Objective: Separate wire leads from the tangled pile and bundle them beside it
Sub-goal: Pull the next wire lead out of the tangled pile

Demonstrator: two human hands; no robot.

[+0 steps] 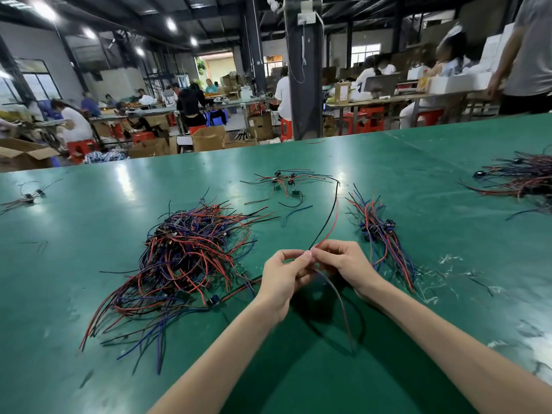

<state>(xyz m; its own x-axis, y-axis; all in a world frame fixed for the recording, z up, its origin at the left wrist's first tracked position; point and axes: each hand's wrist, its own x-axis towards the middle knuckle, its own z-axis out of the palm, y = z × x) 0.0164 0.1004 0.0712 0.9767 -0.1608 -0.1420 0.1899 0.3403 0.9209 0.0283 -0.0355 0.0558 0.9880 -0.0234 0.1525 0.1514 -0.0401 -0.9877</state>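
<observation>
**One lead pinched between two hands, between pile and bundle**

A thin black-and-red wire lead (332,217) is held above the glossy green tabletop (89,234). Its long axis runs away from the person: from the fingertips it rises and curves slightly right, and its far end points at the table's back edge. Its near strands droop from the hands back toward the person.

Count of wire groups on the table, five:
- one large tangled pile of red, blue and black leads (185,258), left of the hands
- one narrow aligned bundle of red and blue leads with dark connectors (379,234), just right of the hands, its long axis also running away from the person
- one small loose scatter of leads (283,183) beyond the hands
- one further heap of leads (522,180) at the far right
- one tiny cluster of leads (27,198) at the far left

Both bare forearms come in from the lower edge and converge at the centre. The left hand (283,276) has its thumb and forefinger pressed together on the lead and the other fingers curled. The right hand (343,264) meets it fingertip to fingertip, fingers bent, also pinching the lead.
</observation>
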